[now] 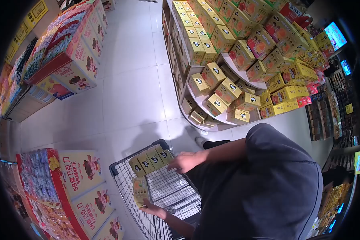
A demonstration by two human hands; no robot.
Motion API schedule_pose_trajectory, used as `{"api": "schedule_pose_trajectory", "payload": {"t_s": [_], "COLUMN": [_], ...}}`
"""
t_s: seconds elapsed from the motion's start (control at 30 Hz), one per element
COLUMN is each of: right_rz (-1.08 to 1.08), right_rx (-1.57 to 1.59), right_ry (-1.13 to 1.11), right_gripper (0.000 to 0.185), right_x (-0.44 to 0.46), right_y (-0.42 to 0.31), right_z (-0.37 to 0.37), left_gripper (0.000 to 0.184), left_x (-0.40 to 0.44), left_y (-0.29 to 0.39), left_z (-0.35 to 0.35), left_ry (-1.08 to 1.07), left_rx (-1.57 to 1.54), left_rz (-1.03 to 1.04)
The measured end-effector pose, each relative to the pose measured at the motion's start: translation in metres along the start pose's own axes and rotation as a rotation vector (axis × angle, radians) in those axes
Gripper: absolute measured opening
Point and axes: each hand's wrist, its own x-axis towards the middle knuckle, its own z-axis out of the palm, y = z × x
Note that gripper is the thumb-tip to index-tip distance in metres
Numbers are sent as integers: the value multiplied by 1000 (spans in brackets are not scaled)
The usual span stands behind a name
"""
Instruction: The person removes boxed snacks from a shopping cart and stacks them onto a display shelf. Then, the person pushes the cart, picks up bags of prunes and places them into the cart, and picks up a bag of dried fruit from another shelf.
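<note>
My left hand grips the near end of a yellow carton with an orange fruit picture, inside a wire shopping cart. My right hand hovers over the cart's upper side, its fingers partly bent and apart, with nothing in them. Close to its fingertips, a row of several similar yellow cartons with dark logos lies along the cart's far end. The held carton meets the lower end of that row.
A curved display shelf with stacked yellow cartons stands at the upper right. Candy bins stand at the upper left, and another candy stand sits left of the cart. Pale tiled floor runs between them.
</note>
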Motion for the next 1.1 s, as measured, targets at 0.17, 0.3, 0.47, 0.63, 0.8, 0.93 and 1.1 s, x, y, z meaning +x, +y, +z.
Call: {"api": "schedule_pose_trajectory", "payload": {"t_s": [0.17,0.3,0.47,0.63,0.8,0.93,1.1], "right_rz": [-380,-297,69,198,110,174,206], "right_rx": [-254,-298,-54,778,1066,1067,877], "right_ry": [536,723,563,848,1042,1054,1159], "right_gripper": [99,104,75,43,58,71,70], "right_x": [-14,-36,-93,-160,-198,-220,-226], "right_y": [-43,-46,2,64,87,84,113], "right_z": [-48,-72,-110,-101,-74,-72,-77], "left_gripper": [70,87,87,75,57,59,65], "left_x": [-31,-32,-63,-74,-128,-126,-115], "left_y": [87,99,128,95,85,59,66], "left_z": [65,121,188,240,264,280,292], "left_ry": [-416,-603,-717,-1065,-1277,-1362,-1180], "left_rx": [48,327,753,47,116,151,481], "left_rz": [-88,86,478,50,-198,-127,324]}}
